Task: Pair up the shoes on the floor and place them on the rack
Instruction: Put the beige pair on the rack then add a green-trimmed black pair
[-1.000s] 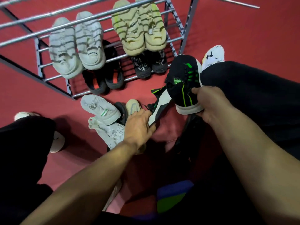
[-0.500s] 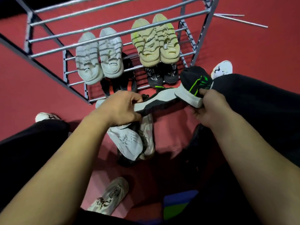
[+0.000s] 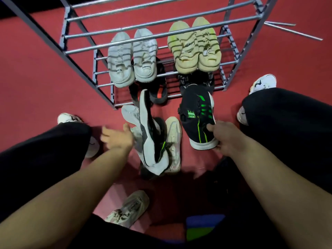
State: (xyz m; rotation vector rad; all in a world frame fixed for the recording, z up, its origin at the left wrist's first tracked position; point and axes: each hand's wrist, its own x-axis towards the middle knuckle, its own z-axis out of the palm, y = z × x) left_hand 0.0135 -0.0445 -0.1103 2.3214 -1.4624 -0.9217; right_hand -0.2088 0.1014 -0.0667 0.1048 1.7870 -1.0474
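Note:
My right hand (image 3: 221, 134) grips a black shoe with green stripes (image 3: 196, 115) by its heel, toe pointing at the grey metal rack (image 3: 161, 22). Its mate (image 3: 150, 139) lies on its side over the floor pile, white sole facing me. Just left of that sole is my left hand (image 3: 116, 138), blurred, fingers spread, holding nothing. On the rack's middle shelf sit a white pair (image 3: 133, 58) and a pale yellow pair (image 3: 194, 45). Dark shoes (image 3: 159, 93) stand on the lowest shelf.
White shoes lie in the pile (image 3: 173, 139) under the sideways shoe, and another white shoe (image 3: 129, 208) lies near my body. My own feet in white shoes (image 3: 69, 118) (image 3: 264, 82) flank the pile. Loose metal rods (image 3: 291, 32) lie at the far right on the red floor.
My left hand had gripped and lifted the mate shoe; now it has let go and the shoe lies on the pile. The right hand's shoe has turned toe-first toward the rack.

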